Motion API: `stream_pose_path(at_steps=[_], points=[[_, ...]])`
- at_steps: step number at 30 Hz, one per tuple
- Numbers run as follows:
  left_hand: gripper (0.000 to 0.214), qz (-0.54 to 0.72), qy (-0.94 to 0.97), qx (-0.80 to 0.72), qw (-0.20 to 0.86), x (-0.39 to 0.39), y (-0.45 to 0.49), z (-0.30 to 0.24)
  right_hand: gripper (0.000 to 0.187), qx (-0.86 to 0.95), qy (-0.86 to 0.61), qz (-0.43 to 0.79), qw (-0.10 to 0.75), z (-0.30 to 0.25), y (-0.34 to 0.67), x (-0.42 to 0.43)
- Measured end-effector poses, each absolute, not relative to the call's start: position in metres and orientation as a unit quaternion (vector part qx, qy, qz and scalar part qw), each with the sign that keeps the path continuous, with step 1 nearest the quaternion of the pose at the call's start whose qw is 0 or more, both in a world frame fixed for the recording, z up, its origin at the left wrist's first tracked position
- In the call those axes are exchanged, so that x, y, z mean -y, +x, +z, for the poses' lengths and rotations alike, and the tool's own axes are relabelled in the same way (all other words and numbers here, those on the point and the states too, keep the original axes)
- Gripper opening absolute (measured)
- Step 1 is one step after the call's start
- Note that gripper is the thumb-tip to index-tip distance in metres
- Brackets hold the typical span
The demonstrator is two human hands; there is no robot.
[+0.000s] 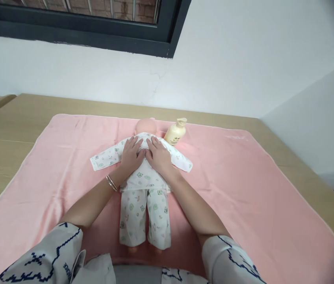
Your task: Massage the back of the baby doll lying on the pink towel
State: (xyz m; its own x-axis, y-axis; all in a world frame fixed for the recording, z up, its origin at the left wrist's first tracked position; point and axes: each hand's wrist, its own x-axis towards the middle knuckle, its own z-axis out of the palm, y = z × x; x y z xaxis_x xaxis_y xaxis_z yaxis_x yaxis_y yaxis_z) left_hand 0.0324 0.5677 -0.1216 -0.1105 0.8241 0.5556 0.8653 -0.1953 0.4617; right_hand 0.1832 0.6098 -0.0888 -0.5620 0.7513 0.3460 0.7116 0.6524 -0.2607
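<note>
Doll [143,177] lies on its back in the middle of the pink towel [244,189], head toward the far wall and feet toward the near edge. It wears a printed top [108,157], with both sleeves spread out left and right, and matching trousers [131,215] drawn over both legs; only the bare toes show at the cuffs. So most of the dressing looks done.

The left hand [131,154] and right hand [158,156] rest palm down, side by side on the chest. Their fingers are loosely apart and reach up to the collar, not closed round anything. Whether the fingertips pinch the fabric there, or whether the front is fastened, is hidden under the palms, so the neckline may be what is left.

A gold bangle [112,183] sits on the left wrist. A cream pump bottle [175,133] stands just right of the doll's head, lid on. The towel covers most of the wooden table [7,134].
</note>
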Motion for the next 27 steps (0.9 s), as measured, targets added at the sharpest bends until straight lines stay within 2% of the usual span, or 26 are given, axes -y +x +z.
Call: stream_pose_path(at_steps=[6,14,20,27], points=[[0.032,-0.42,-0.644,0.634,0.088,-0.565,0.037,-0.125,0.038,0.851,-0.452,0.029,0.266,-0.095,0.178,-0.601],[0.036,-0.402,-0.634,0.657,0.067,-0.567,0.033,-0.124,0.061,0.85,-0.458,0.024,0.261,-0.099,0.174,-0.608],[0.05,-0.362,-0.658,0.66,0.025,-0.571,0.029,-0.123,0.063,0.852,-0.458,0.039,0.252,-0.101,0.174,-0.608],[0.05,-0.363,-0.658,0.659,0.034,-0.57,0.031,-0.124,0.06,0.851,-0.458,0.051,0.253,-0.104,0.175,-0.608]])
